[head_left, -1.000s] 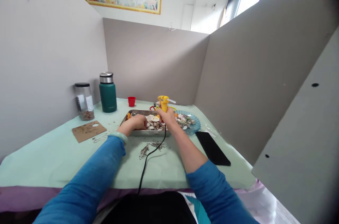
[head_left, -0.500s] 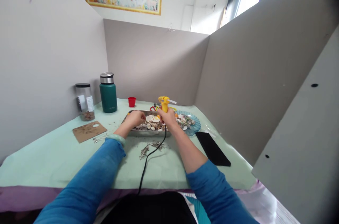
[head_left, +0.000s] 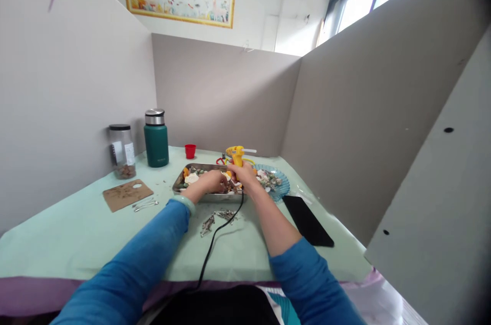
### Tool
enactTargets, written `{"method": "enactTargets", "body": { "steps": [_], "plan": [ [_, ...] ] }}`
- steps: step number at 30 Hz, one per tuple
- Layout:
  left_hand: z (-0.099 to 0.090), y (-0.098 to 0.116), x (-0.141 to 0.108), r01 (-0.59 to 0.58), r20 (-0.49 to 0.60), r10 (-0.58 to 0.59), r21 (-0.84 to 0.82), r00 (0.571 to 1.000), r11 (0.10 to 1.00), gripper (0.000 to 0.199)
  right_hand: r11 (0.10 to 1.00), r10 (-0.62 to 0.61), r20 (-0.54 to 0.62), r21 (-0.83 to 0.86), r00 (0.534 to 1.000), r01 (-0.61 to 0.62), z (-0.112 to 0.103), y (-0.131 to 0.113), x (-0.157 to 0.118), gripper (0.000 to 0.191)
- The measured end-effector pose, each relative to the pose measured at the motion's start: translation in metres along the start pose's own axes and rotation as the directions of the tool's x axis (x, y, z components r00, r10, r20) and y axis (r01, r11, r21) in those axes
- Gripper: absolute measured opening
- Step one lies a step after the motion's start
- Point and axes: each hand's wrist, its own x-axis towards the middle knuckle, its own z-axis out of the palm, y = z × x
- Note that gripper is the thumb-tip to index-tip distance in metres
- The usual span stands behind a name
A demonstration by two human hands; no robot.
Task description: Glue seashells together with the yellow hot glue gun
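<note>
My right hand (head_left: pixel 242 173) is wrapped round the handle of a yellow glue gun (head_left: pixel 237 155), whose white glue stick points right and black cord (head_left: pixel 215 238) runs down over the table's front edge. A metal tray (head_left: pixel 199 197) of shells and small stones lies under both hands. Over the tray's middle, just left of the gun, my left hand (head_left: pixel 215 181) reaches down among the shells with its fingers bent. Its fingertips are too small and partly hidden to tell whether they hold anything.
A blue plate (head_left: pixel 284 186) of shells adjoins the tray. Around lie a black phone-like slab (head_left: pixel 309 221), metal clips (head_left: pixel 208 224), brown card (head_left: pixel 128 195), safety pins (head_left: pixel 146 204), red cup (head_left: pixel 190 151), green bottle (head_left: pixel 156 146) and jar (head_left: pixel 123 153). Grey partitions (head_left: pixel 226 94) enclose the table.
My left hand has moved right across the tray, closer to my right hand, uncovering shells at the tray's left end. The glue gun has tipped slightly and stays in my right hand.
</note>
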Motion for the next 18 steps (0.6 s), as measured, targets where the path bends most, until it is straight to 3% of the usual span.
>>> {"method": "enactTargets", "body": {
  "steps": [2,6,9,12,15,18],
  "plan": [
    [-0.002,0.002,-0.002,0.058,-0.012,-0.058,0.053,0.998,0.997,0.023,1.000,-0.003,-0.006,-0.008,1.000,0.003,-0.001,0.000,0.000,0.023],
    [-0.013,-0.002,-0.012,0.191,-0.136,-0.170,0.153,0.976,0.970,0.022,1.000,-0.010,-0.029,-0.026,1.000,0.009,-0.004,0.000,-0.001,0.020],
    [-0.022,0.005,-0.016,0.166,-0.167,-0.135,0.186,0.977,0.969,0.022,1.000,-0.005,-0.048,-0.018,0.999,0.004,-0.007,0.000,-0.001,0.018],
    [-0.025,0.023,-0.010,0.032,-0.097,-0.012,0.207,0.995,0.978,0.024,1.000,-0.014,-0.074,0.017,0.997,0.016,-0.011,0.001,0.000,0.020],
    [-0.019,0.043,0.003,-0.169,0.073,0.157,0.206,0.985,0.964,0.027,0.999,-0.019,-0.103,0.049,0.995,0.024,-0.017,0.002,0.002,0.022],
    [-0.012,0.050,0.012,-0.207,0.184,0.166,0.228,0.969,0.952,0.030,0.998,-0.001,-0.122,0.068,0.993,0.009,-0.022,0.003,0.003,0.022]
  ]
}}
